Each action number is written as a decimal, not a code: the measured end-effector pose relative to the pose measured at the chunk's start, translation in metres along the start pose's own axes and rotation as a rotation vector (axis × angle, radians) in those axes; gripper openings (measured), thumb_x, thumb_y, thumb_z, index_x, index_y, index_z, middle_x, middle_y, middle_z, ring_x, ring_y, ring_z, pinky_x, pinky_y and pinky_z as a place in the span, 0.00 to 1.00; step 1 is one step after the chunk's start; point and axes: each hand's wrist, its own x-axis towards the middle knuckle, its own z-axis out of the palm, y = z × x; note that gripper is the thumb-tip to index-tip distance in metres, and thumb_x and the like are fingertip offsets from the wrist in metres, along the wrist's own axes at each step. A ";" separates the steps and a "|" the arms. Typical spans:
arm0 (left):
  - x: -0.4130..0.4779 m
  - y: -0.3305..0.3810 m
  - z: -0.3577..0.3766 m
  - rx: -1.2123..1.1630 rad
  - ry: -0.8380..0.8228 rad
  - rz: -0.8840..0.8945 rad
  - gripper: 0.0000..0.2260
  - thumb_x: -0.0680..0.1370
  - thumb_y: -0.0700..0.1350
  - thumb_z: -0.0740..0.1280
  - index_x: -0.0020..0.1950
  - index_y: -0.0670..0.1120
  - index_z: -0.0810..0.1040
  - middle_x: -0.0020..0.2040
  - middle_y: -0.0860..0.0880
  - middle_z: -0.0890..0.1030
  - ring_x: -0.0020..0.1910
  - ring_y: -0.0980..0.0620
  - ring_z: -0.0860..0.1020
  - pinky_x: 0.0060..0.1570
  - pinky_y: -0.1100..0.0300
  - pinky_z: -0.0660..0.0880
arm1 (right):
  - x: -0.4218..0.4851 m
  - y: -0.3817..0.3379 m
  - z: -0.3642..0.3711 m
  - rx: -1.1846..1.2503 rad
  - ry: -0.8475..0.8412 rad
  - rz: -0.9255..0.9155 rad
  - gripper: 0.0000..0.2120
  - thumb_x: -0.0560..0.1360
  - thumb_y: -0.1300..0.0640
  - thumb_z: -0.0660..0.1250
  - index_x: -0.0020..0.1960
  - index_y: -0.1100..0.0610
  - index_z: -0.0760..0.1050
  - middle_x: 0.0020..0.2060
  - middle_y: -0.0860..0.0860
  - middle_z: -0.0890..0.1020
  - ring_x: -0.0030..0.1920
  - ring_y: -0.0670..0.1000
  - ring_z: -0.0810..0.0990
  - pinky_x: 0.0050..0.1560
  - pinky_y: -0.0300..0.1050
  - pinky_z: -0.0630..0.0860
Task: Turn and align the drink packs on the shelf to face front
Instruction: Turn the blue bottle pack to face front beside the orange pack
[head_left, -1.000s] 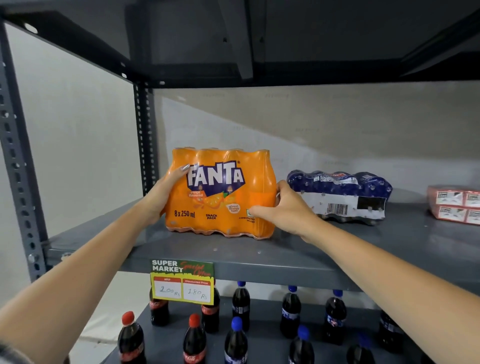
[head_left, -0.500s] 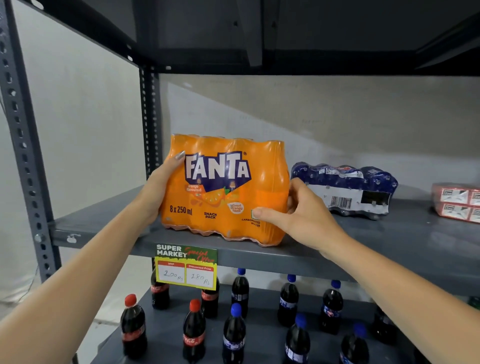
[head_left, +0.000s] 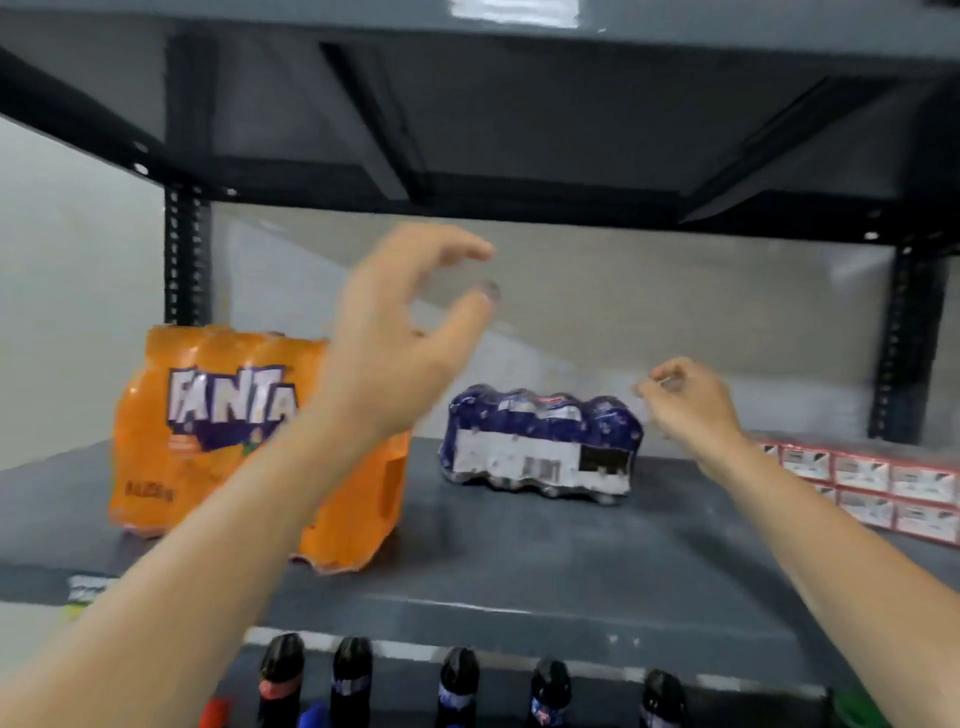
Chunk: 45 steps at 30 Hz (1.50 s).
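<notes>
Head view, blurred by motion, puts me in front of a grey metal shelf (head_left: 519, 551) with both of my bare hands raised above it and holding nothing. My left hand (head_left: 395, 343) is up in front of the pale back wall, fingers curved and spread apart with the thumb standing clear of them, empty; its forearm crosses in front of the right part of the orange Fanta pack (head_left: 208, 441). That pack stands upright on the left of the shelf with its logo toward me, its near corner close to the front edge. My right hand (head_left: 685, 400) hangs further right, fingers loosely curled in toward the thumb, and I cannot tell whether the tips touch; nothing is between them. Between my two hands, further back on the shelf, the dark blue pack (head_left: 540, 441) lies well apart from the orange one, showing me a white panel with a barcode rather than a brand face. Neither hand touches it. Along the right edge sits a red and white pack (head_left: 872, 483), angled, its white label panels toward me. Below the shelf's front lip I see the tops of dark cola bottles (head_left: 457, 686) in a row on the lower level.
</notes>
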 end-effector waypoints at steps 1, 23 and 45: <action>0.004 -0.001 0.031 -0.033 -0.090 -0.095 0.13 0.73 0.46 0.66 0.58 0.49 0.77 0.53 0.48 0.81 0.55 0.49 0.80 0.58 0.57 0.75 | 0.008 0.008 -0.001 -0.033 -0.041 0.050 0.07 0.73 0.50 0.68 0.40 0.50 0.72 0.44 0.55 0.83 0.49 0.61 0.83 0.52 0.57 0.80; -0.011 -0.078 0.127 0.200 -0.179 -1.044 0.32 0.72 0.47 0.74 0.74 0.45 0.69 0.68 0.42 0.78 0.64 0.41 0.78 0.61 0.50 0.75 | 0.038 0.040 -0.017 0.259 -0.488 0.266 0.41 0.67 0.62 0.77 0.75 0.60 0.62 0.62 0.59 0.77 0.43 0.53 0.82 0.37 0.47 0.80; -0.071 0.050 0.149 -0.168 -0.097 -1.022 0.41 0.79 0.57 0.64 0.81 0.50 0.39 0.80 0.52 0.31 0.79 0.53 0.32 0.78 0.44 0.42 | 0.028 0.039 -0.051 0.534 -0.612 0.298 0.29 0.76 0.31 0.54 0.62 0.52 0.76 0.54 0.51 0.81 0.52 0.49 0.79 0.47 0.48 0.76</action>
